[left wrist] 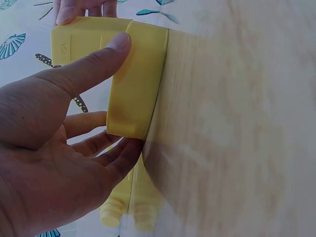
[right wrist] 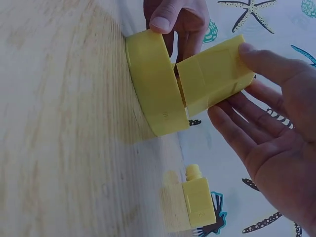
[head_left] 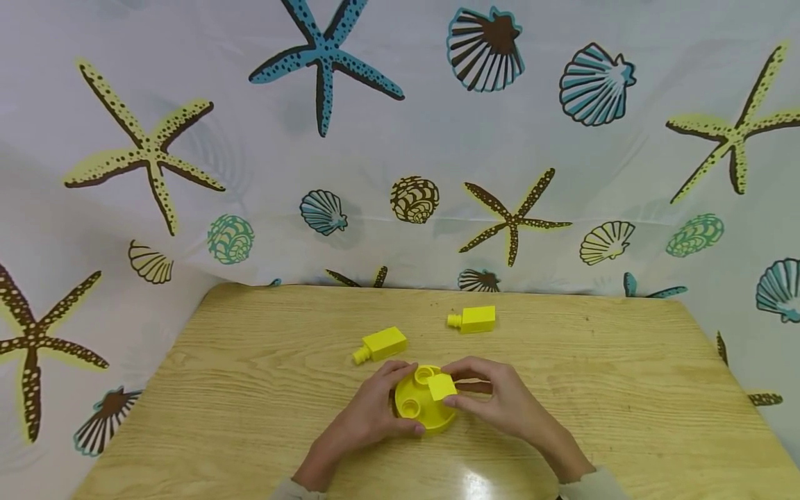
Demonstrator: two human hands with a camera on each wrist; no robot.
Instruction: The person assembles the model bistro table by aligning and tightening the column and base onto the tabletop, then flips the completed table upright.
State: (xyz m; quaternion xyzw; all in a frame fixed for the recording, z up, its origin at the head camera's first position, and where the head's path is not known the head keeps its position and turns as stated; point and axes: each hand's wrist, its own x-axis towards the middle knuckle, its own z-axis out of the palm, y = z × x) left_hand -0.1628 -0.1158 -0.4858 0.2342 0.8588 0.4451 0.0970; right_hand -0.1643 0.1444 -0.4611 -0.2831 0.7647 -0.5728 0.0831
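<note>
A round yellow base [head_left: 431, 419] lies on the table with two ringed sockets showing on top. My left hand [head_left: 373, 404] grips it from the left, thumb along the near side and fingers round the far side. My right hand [head_left: 505, 401] holds a yellow rectangular block [head_left: 442, 386] between thumb and fingers, over the right part of the base. In the right wrist view the held block [right wrist: 215, 74] stands out from the base's top [right wrist: 155, 81], slightly tilted, with a thin gap between them at one edge. Its lower end is hidden.
Two more yellow blocks with threaded necks lie on their sides beyond the hands: one block [head_left: 384, 343] at the left, another block [head_left: 478, 319] farther back. The wooden table [head_left: 594, 375] ends against a white cloth [head_left: 375, 153] printed with starfish and shells.
</note>
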